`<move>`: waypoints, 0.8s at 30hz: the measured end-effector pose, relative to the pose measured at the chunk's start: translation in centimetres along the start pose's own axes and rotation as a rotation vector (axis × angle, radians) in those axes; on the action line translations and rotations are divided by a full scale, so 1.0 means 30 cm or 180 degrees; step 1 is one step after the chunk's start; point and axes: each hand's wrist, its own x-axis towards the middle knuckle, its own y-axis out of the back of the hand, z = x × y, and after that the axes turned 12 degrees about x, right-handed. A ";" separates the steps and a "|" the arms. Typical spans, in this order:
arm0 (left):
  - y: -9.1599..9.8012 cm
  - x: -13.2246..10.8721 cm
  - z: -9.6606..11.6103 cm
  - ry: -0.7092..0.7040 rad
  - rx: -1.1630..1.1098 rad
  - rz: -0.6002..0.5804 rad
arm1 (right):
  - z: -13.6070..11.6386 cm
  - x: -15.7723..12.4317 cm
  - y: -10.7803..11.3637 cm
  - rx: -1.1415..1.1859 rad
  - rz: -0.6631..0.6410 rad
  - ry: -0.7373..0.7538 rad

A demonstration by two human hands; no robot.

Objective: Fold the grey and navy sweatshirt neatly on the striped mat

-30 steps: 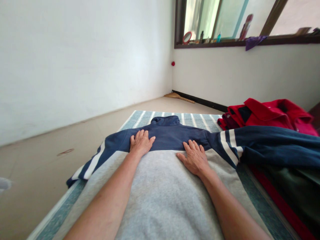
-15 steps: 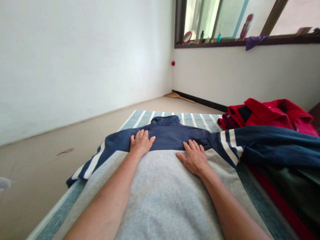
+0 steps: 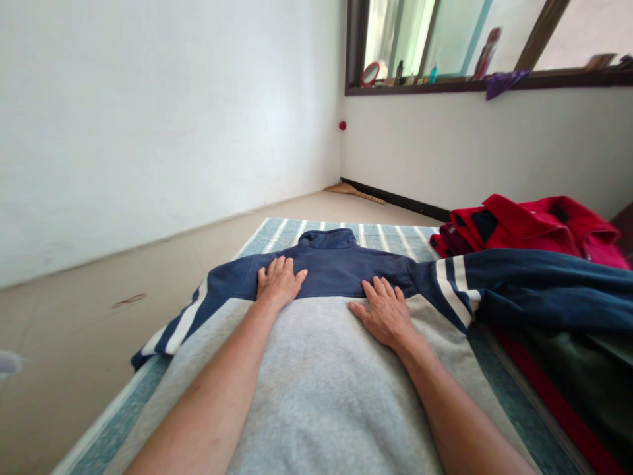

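A sweatshirt (image 3: pixel 316 389) with a grey body, navy shoulders and white-striped sleeves lies flat on a striped teal mat (image 3: pixel 380 236). My left hand (image 3: pixel 278 282) rests palm down on its left shoulder, fingers stretched out. My right hand (image 3: pixel 386 312) lies flat near the right shoulder, fingers spread, across the line between navy and grey. Neither hand holds anything. The collar (image 3: pixel 327 237) points away from me. The right sleeve (image 3: pixel 544 287) stretches off to the right over other clothes.
Red garments (image 3: pixel 524 224) are piled at the right, with dark green cloth (image 3: pixel 578 369) nearer me. Beige floor (image 3: pixel 99 316) runs along the left up to white walls. A window sill (image 3: pixel 469 82) holds bottles and a small mirror. A broom (image 3: pixel 356 192) lies by the far wall.
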 end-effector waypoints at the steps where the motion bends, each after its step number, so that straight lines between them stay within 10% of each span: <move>1: 0.000 0.000 0.000 0.0004 -0.0006 -0.0002 | 0.000 -0.001 0.000 0.0004 -0.0001 0.0001; 24: -0.003 0.001 -0.001 -0.0026 -0.0026 0.0018 | 0.004 0.005 -0.003 0.0008 0.0055 0.0040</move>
